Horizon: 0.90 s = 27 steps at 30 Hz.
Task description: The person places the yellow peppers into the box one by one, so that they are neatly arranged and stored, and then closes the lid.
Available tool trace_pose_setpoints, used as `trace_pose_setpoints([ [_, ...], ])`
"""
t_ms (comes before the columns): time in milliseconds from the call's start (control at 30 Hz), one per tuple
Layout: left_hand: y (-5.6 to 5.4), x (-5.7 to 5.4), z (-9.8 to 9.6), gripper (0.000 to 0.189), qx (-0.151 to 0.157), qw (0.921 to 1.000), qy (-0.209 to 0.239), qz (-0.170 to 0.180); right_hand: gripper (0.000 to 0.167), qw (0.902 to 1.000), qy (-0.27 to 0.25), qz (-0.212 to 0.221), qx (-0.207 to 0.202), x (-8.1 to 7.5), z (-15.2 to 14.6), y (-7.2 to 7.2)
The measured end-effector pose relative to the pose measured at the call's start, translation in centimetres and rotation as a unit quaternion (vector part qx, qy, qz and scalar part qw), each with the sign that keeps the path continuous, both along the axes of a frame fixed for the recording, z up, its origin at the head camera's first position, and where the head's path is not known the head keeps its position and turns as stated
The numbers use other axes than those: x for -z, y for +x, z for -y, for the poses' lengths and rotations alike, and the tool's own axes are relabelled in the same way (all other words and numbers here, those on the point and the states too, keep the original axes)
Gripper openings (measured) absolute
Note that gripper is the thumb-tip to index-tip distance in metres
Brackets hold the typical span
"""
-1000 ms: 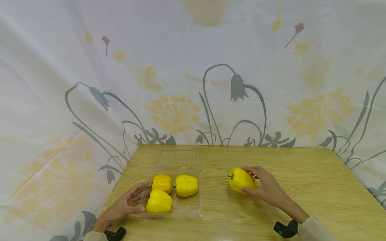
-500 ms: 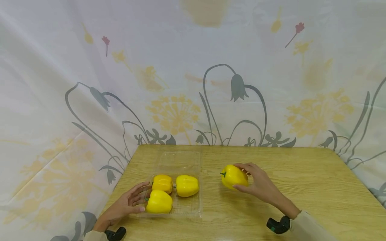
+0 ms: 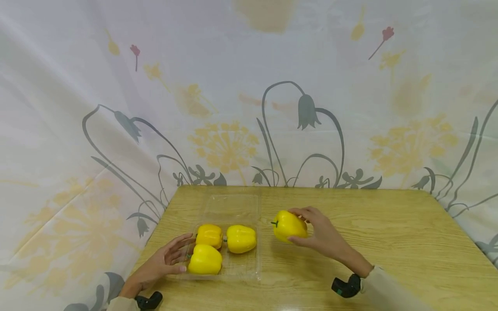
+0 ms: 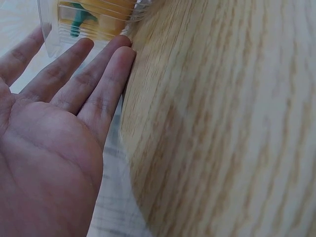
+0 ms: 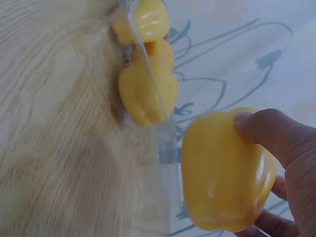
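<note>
My right hand [image 3: 320, 231] grips a yellow bell pepper [image 3: 289, 226] between thumb and fingers, close to the right side of a clear plastic container [image 3: 243, 268]. In the right wrist view the held pepper [image 5: 222, 173] shows large, thumb on its side. Three more yellow peppers lie in the container: one at back left [image 3: 209, 236], one at front left [image 3: 205, 260], one on the right [image 3: 241, 239]. My left hand [image 3: 165, 261] is at the container's left wall, fingers extended. The left wrist view has these fingertips [image 4: 123, 49] right by the ribbed plastic wall [image 4: 98, 19].
The container's clear lid [image 3: 231, 207] lies folded back toward the far edge of the wooden table [image 3: 373, 224]. Behind the table hangs a flower-patterned curtain [image 3: 233, 86]. Each wrist carries a black camera, such as the right one [image 3: 346, 286].
My right hand has carried the yellow bell pepper leftward and slightly up, nearer to the container. The left hand and the three peppers in the container stay as they were.
</note>
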<state>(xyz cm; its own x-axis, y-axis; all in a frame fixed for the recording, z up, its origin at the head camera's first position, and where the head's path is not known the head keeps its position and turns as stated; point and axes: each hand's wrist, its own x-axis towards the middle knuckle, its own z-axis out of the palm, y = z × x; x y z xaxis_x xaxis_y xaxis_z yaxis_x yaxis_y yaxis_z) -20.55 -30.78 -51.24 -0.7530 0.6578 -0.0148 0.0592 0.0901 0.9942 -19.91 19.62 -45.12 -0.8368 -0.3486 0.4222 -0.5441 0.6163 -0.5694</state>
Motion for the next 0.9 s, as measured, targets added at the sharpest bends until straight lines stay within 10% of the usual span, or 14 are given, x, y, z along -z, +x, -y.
trace_pose_setpoints([
  [900,0.0,0.0,-0.1,0.08,-0.002,1.0,-0.003,-0.005,0.065,0.9949,-0.003,0.023,-0.098,-0.2,7.5,0.8],
])
